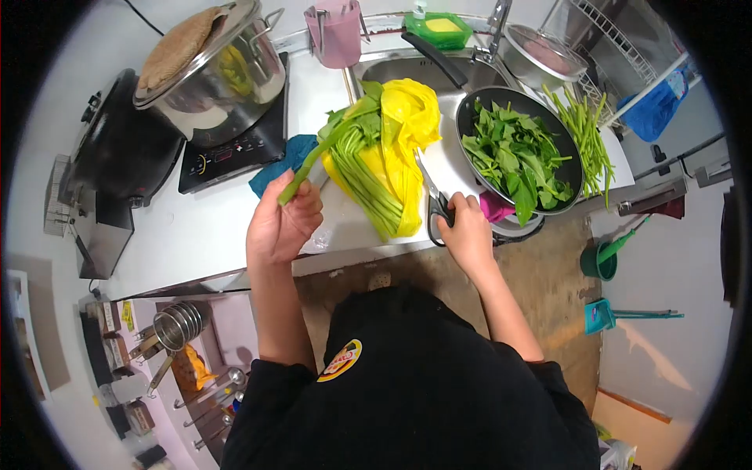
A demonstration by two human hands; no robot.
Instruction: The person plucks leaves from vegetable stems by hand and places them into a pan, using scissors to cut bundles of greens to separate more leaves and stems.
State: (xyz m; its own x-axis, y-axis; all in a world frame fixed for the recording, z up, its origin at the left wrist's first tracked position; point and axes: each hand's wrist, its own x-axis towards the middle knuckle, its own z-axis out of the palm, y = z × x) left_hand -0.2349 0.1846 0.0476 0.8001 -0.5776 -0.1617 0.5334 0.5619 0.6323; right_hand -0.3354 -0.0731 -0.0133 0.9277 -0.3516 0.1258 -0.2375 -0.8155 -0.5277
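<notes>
A long green stalk [307,166] is pinched in my left hand [288,215], its upper end reaching over the greens. My right hand [468,235] is closed on black-handled scissors [436,205], whose blades point up beside a yellow plastic bag [409,117]. A bundle of green stems [364,184] lies on the bag, between my hands. To the right, a black pan [576,149] holds loose green leaves [517,149]. More thin green stalks [587,133] lie beyond the pan.
A steel pot [227,98] stands on a black cooktop [235,160] at the left, near a dark cooker [125,157]. A blue cloth [274,168] lies beside it. Behind are a pink container [335,35], the sink [384,70] and a lidded bowl [540,59].
</notes>
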